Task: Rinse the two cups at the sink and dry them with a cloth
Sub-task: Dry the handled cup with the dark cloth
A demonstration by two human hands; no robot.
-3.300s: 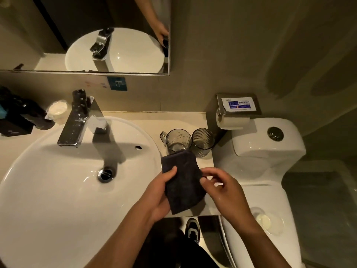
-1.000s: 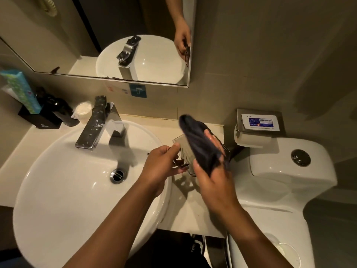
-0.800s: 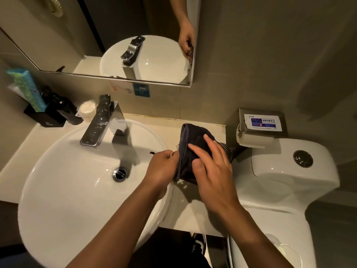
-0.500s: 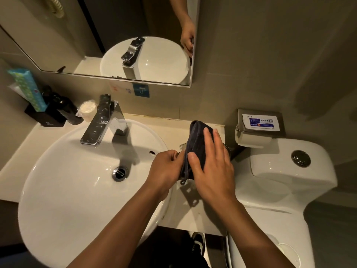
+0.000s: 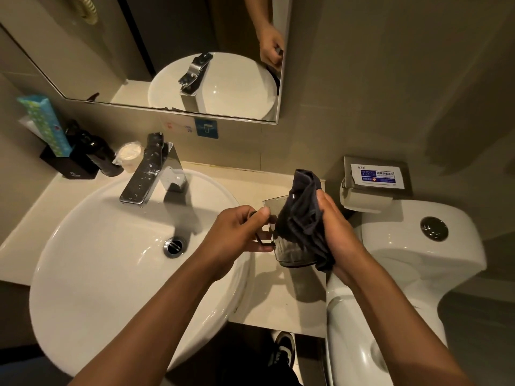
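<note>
A clear cup with a handle (image 5: 289,253) hangs in the air above the counter, just right of the white sink (image 5: 92,246). My left hand (image 5: 239,232) grips it by the handle. My right hand (image 5: 337,229) presses a dark cloth (image 5: 302,218) against the cup's right side and over its rim. The cloth covers most of the cup; only the left rim and the base show. The second cup is hidden behind the cloth and my hands.
A chrome faucet (image 5: 152,169) stands at the back of the sink. A black box with a green packet (image 5: 55,151), a dark bottle and a wrapped item sit at the back left. A toilet (image 5: 418,246) and paper holder (image 5: 373,185) are on the right.
I have lifted the handled cup off the counter with my left hand and wrapped the cloth around it with my right. Over the last half second the cup tilted and the cloth bunched on its right side.
</note>
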